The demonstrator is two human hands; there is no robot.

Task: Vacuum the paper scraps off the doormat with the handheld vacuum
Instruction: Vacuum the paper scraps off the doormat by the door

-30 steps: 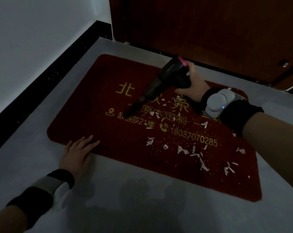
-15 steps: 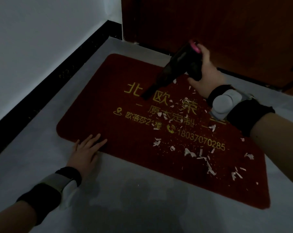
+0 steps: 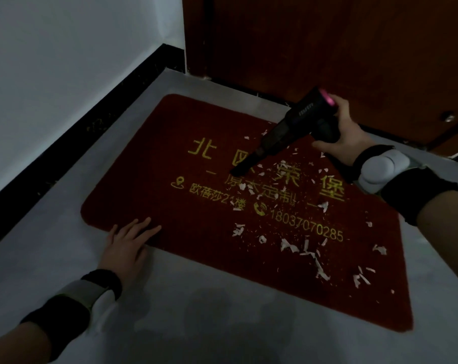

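Change: since the earlier frames the handheld vacuum (image 3: 290, 130) has been lifted off the lower line of gold print, swung toward the door, and brought down again with its nozzle tip just left of the scraps near the mat's middle.
Meaning for the task: a fresh pass appears to be starting at the upper cluster of scraps; few if any pieces are judged to have been cleared so far.
Right hand (image 3: 346, 135): clamped around the vacuum's grip, the body tilted with the nozzle down and to the left and a pink light showing at the rear end.
Left hand (image 3: 129, 241): laid flat with fingers spread and straight, pressed on the near left edge of the doormat (image 3: 149, 164), well apart from the right hand; its position is unchanged against the earlier frames.
Paper scraps (image 3: 298, 245): scattered over the middle and right half of the mat, the thickest patch near the front right edge, a thinner one around the nozzle.
Doormat: red with gold lettering, lying on the grey floor (image 3: 222, 327) before the brown door (image 3: 327, 48).
Other difference: the camera view has shifted a little, so more of the mat's right side is seen.
Remaining work: most scraps are judged still to be collected, especially those nearest the front right corner.
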